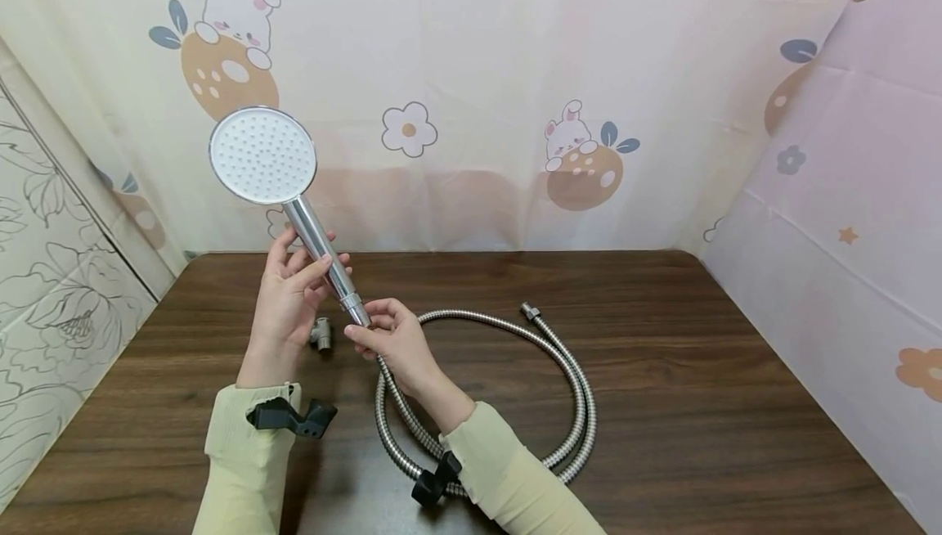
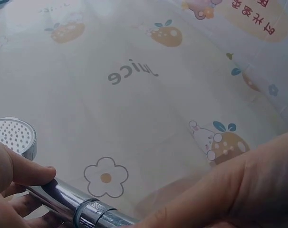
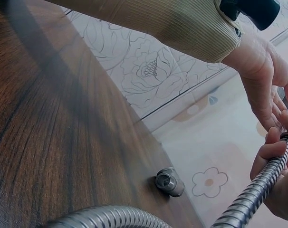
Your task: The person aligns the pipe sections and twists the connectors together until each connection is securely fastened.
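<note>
A chrome shower head (image 1: pixel 262 155) is raised over the far left of the table, tilted, its white nozzle face towards me. My left hand (image 1: pixel 287 302) grips its handle, thumb across the front and fingers behind. At the handle's lower end, my right hand (image 1: pixel 401 348) pinches the connector of a ribbed metal shower hose (image 1: pixel 585 404). In the right wrist view the hose (image 3: pixel 251 197) runs down from those fingers. The left wrist view shows a ring joint (image 2: pixel 89 212) low on the handle; the right fingers hide the part below it.
The hose lies coiled on the dark wooden table (image 1: pixel 699 404), its free end fitting (image 1: pixel 528 311) pointing to the back. A small metal valve fitting (image 1: pixel 321 334) stands beside my left wrist. Printed curtain (image 1: pixel 471 69) hangs behind the table and at its sides.
</note>
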The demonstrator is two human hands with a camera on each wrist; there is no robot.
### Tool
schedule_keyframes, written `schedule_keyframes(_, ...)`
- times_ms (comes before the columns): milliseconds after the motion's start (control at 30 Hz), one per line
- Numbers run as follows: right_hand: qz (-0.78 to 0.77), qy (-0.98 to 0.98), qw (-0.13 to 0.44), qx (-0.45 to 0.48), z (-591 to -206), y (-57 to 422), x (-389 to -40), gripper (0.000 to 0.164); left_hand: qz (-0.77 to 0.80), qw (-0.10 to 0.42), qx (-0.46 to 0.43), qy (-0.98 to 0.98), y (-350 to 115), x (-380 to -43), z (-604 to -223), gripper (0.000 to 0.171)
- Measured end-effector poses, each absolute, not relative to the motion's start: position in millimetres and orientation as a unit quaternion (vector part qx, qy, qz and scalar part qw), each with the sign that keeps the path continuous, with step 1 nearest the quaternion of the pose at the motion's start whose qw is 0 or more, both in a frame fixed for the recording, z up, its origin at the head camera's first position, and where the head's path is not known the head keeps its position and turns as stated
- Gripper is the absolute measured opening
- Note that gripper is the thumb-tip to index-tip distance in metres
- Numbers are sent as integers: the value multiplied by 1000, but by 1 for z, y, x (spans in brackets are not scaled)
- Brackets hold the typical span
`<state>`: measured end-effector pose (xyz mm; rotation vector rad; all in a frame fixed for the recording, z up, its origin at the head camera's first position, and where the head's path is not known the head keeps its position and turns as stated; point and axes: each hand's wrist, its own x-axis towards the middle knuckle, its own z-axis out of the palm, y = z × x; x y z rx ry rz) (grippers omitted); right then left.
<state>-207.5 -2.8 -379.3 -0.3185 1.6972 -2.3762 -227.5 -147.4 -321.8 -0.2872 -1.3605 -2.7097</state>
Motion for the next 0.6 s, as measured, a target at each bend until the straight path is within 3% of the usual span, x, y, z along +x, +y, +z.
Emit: schedule_keyframes(600,-782,608,87,-108,-378,-3,-207,27,-891,48,-94,-442,-148,-228,-322,59)
